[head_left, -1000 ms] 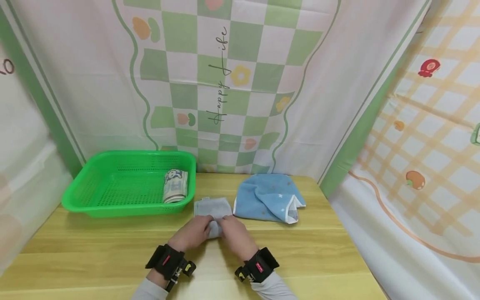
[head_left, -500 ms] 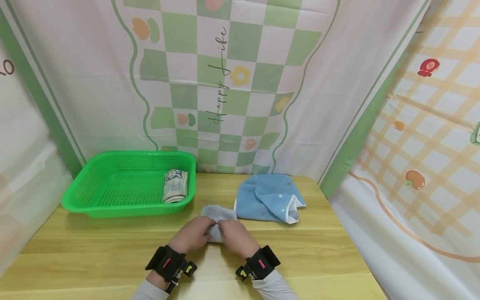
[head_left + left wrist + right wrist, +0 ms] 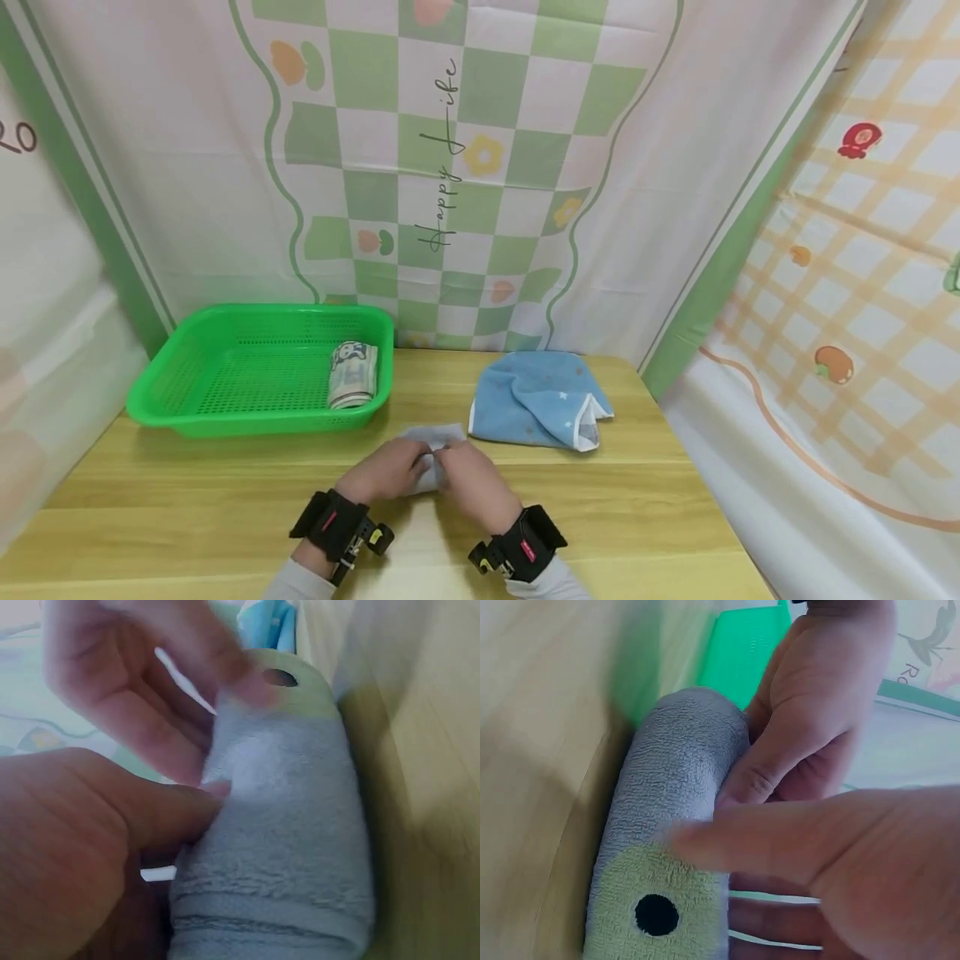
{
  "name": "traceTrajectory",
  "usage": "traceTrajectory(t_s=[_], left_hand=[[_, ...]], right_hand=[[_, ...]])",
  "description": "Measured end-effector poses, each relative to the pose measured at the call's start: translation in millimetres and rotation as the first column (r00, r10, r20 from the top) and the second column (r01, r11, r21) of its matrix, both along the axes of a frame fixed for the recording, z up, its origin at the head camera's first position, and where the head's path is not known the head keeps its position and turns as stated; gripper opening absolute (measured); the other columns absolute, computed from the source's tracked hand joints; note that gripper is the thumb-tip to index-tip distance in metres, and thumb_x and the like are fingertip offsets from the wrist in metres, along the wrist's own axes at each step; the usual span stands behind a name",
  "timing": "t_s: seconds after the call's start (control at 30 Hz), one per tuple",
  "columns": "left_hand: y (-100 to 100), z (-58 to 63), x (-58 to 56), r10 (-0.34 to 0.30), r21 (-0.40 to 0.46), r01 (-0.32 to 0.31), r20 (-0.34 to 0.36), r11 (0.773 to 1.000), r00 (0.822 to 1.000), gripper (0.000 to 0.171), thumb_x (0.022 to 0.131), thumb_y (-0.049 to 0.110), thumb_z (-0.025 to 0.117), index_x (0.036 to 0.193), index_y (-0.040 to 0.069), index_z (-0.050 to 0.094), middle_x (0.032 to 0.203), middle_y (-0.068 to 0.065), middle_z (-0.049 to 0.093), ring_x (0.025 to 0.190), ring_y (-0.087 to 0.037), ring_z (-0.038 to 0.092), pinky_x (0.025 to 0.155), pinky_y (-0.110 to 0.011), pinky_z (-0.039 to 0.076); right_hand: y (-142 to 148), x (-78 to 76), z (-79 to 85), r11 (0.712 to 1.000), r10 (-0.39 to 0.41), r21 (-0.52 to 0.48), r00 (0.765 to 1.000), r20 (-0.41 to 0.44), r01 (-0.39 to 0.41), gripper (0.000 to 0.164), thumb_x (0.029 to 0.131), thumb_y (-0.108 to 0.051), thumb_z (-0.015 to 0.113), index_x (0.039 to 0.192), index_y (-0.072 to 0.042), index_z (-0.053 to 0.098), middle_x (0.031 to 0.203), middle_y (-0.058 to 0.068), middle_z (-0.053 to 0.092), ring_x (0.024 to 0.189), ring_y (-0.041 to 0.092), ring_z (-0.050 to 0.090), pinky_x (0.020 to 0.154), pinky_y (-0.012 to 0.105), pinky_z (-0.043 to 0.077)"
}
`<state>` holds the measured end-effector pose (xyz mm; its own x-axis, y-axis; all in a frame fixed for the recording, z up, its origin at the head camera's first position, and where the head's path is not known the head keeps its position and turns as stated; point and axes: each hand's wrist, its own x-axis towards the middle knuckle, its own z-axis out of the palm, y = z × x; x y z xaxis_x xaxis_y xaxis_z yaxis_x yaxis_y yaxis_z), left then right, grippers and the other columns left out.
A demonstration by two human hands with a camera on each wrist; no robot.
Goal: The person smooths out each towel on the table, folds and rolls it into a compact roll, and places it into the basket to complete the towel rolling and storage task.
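A small grey terry towel (image 3: 435, 435), rolled up, lies on the table between my two hands. My left hand (image 3: 386, 469) pinches its left part; in the left wrist view that thumb (image 3: 165, 814) presses the grey pile. My right hand (image 3: 474, 483) holds the other end, its thumb (image 3: 757, 836) across the roll and its fingers behind. A yellow-green patch (image 3: 686, 881) with a black dot shows at the right end of the roll. In the head view the hands cover much of the towel.
At the left stands a green perforated basket (image 3: 262, 427), a rolled printed towel (image 3: 352, 379) lying inside at its right. A blue cloth with white edging (image 3: 528, 400) lies loosely folded at back right. Behind the wooden table (image 3: 225, 517) hangs a checked curtain (image 3: 480, 208).
The grey towel's flat part beyond my hands has become shorter and has come nearer to me as the roll formed. Both hands stay close together. The basket and blue cloth have not moved.
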<state>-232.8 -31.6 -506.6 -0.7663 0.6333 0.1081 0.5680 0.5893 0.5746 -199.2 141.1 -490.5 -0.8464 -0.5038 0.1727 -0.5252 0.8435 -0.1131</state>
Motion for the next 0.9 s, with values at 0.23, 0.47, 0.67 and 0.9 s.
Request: traceTrajectory(t_s=[0.23,0.47,0.67,0.9], left_hand=[[6,5.0,4.7,0.078,0.013,-0.078,0.017,0.997,0.997,0.014,0.099,0.006,0.054,0.093,0.002,0.066,0.085,-0.005,0.061,0.076,-0.018,0.055,0.069,-0.037,0.050],[5,14.1,9.2,0.081,0.005,-0.081,-0.072,0.997,0.994,0.012,0.090,0.001,0.065,0.100,-0.001,0.072,0.087,-0.005,0.064,0.080,-0.016,0.057,0.073,-0.036,0.053],[3,12.1,12.2,0.009,-0.051,-0.015,-0.107,0.999,0.994,0.039,0.072,0.002,0.082,0.108,-0.001,0.069,0.094,-0.009,0.067,0.087,-0.023,0.061,0.079,-0.038,0.055],[7,3.9,9.1,0.059,-0.085,-0.065,-0.069,0.994,0.996,0.029,0.091,0.008,0.071,0.116,-0.006,0.067,0.097,-0.011,0.061,0.088,-0.023,0.057,0.075,-0.039,0.051]], right_hand=[[5,-6.1,-6.1,0.999,0.033,-0.024,0.998,0.048,-0.032,0.018,0.082,0.004,0.073,0.093,-0.010,0.070,0.084,0.002,0.068,0.077,0.016,0.064,0.064,0.025,0.050],[11,-12.5,-5.8,0.994,0.058,-0.106,0.979,0.196,-0.038,0.024,0.100,-0.011,0.063,0.123,-0.005,0.067,0.085,0.004,0.069,0.074,0.012,0.061,0.063,0.025,0.049],[20,-16.8,-11.1,0.987,0.077,-0.161,0.948,0.308,-0.028,0.033,0.107,-0.016,0.051,0.135,-0.002,0.060,0.122,0.014,0.070,0.112,0.027,0.068,0.093,0.038,0.057],[23,-18.5,-9.0,0.976,0.027,-0.216,0.976,0.218,0.021,0.026,0.102,-0.011,0.060,0.125,0.000,0.064,0.121,0.014,0.066,0.113,0.028,0.063,0.094,0.040,0.055]])
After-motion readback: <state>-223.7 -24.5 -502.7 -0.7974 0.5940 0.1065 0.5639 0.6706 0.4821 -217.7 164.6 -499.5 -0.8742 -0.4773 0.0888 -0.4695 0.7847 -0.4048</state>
